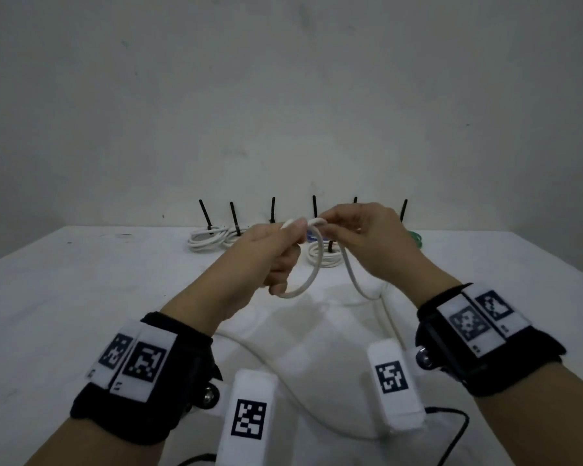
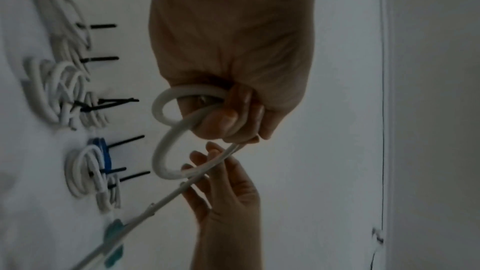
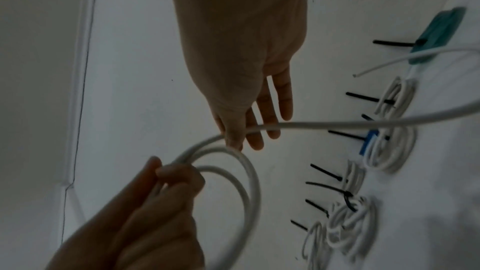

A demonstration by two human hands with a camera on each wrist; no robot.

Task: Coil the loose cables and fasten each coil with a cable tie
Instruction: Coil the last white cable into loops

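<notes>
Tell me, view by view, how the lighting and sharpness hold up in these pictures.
Head view: dim, even light, soft shadows under the white cable on the table; wide-angle bend at the edges. Left wrist view: dark, the left hand in shade, tied coils smeared. Right wrist view: dim too, the right hand fairly clear, the coils at the right edge blurred.

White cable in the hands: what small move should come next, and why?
Probably lay another loop: the right hand should feed more cable into the left hand. The white cable shows only a couple of loops in the left hand's grip, while a long slack run trails across the table.
</notes>
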